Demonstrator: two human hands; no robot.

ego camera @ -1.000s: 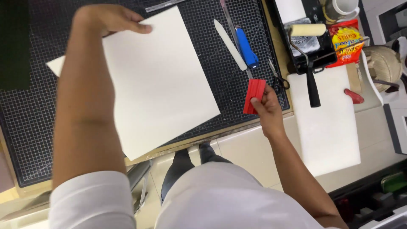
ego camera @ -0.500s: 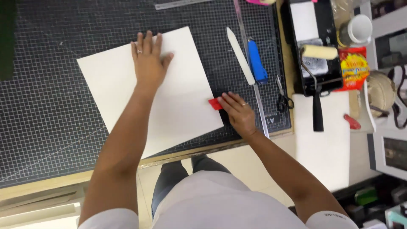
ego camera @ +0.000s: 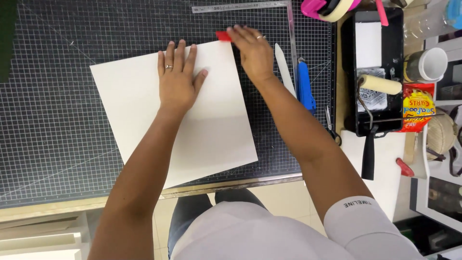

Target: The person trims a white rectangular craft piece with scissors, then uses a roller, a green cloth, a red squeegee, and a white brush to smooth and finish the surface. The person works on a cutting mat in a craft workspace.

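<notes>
A large cream sheet of paper lies tilted on a dark gridded cutting mat. My left hand presses flat on the sheet's upper middle, fingers spread, a ring on one finger. My right hand is at the sheet's far right corner, fingers closed on a small red flat tool that rests at the paper's top edge.
A white bone folder and a blue-handled knife lie right of the sheet beside a metal ruler. Scissors, a black tray with a paint roller, a mug, a snack packet and tape rolls crowd the right side.
My right hand has slid the red tool from the sheet's near right edge up to its far corner. My left hand stays pressed on the sheet. The view has shifted.
</notes>
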